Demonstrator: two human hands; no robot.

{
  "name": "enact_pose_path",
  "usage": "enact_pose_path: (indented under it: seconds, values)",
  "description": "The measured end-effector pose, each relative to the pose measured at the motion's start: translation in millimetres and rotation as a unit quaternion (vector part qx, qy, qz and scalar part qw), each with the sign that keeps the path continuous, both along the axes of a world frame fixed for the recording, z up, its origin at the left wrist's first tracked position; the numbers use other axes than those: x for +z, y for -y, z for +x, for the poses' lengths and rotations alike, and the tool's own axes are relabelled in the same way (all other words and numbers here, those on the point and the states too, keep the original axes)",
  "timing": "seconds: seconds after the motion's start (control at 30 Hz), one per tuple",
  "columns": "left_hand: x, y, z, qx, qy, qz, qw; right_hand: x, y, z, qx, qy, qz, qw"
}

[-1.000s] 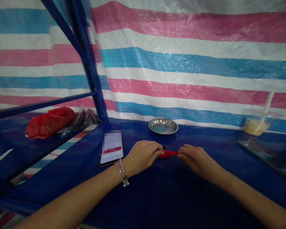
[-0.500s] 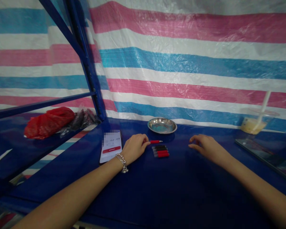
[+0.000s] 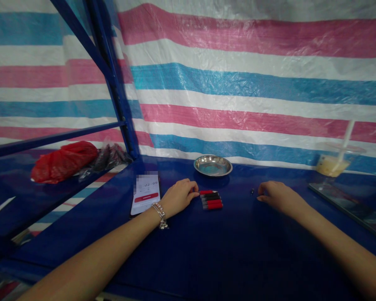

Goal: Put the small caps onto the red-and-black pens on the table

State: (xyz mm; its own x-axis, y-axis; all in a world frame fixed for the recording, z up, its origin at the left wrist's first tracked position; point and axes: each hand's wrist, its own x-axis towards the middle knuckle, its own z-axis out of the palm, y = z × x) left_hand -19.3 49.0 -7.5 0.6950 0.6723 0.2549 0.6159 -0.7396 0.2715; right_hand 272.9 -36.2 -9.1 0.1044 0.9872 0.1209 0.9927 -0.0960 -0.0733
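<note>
The fingertips of my left hand [image 3: 182, 195] are closed at the near-left end of a red pen piece [image 3: 206, 192] with a pale, pointed right end. It lies against the top of a neat row of black pen pieces [image 3: 210, 196] and red pen pieces [image 3: 213, 204], laid side by side. My right hand [image 3: 275, 198] rests on the table to the right, fingers loosely curled, thumb and forefinger apart with nothing visible between them. Just left of those fingertips lies a tiny dark part [image 3: 252, 191], too small to name.
A shiny metal dish [image 3: 213, 166] sits behind the pens on the blue table [image 3: 188, 251]. A phone [image 3: 146, 196] showing a timer lies by my left wrist. At right are a dark flat tablet-like slab [image 3: 347, 209] and a drink cup [image 3: 334, 163]; a red bag [image 3: 64, 161] is far left.
My left hand has brought the red pen piece down against the row. My right hand has shifted right and slightly down, and the tiny dark part now shows beside it.
</note>
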Motion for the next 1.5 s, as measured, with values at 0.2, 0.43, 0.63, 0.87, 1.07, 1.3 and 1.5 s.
enact_pose_path:
  seconds: [0.2, 0.43, 0.63, 0.87, 1.07, 1.3, 1.5]
  values:
    - [1.6, 2.4, 0.0, -0.009, -0.009, -0.006, 1.0, 1.0, -0.8, -1.1, 0.005, -0.009, -0.016, 1.0]
    - [7.7, 8.9, -0.8, -0.019, 0.001, 0.01, 1.0, 4.2, 0.5, -11.5, 0.043, -0.021, 0.033, 0.998]
    - [21.4, 27.1, 2.1, -0.094, 0.008, 0.035, 0.995, 10.1, 2.8, -27.9, 0.092, -0.074, 0.062, 0.991]
    - [25.4, 42.0, 5.6, -0.159, -0.08, 0.047, 0.983, 15.7, 8.4, -43.7, 0.123, -0.134, 0.09, 0.979]
    - [24.3, 45.1, 7.3, -0.169, -0.097, 0.057, 0.979, 13.9, 10.5, -54.2, 0.15, -0.246, 0.081, 0.954]
    - [23.7, 42.7, 7.7, -0.123, -0.019, 0.064, 0.99, 12.5, 16.3, -73.6, 0.168, -0.491, 0.004, 0.855]
    - [23.7, 42.2, 8.3, -0.126, -0.007, 0.049, 0.991, 12.1, 18.1, -77.4, 0.166, -0.523, 0.001, 0.836]
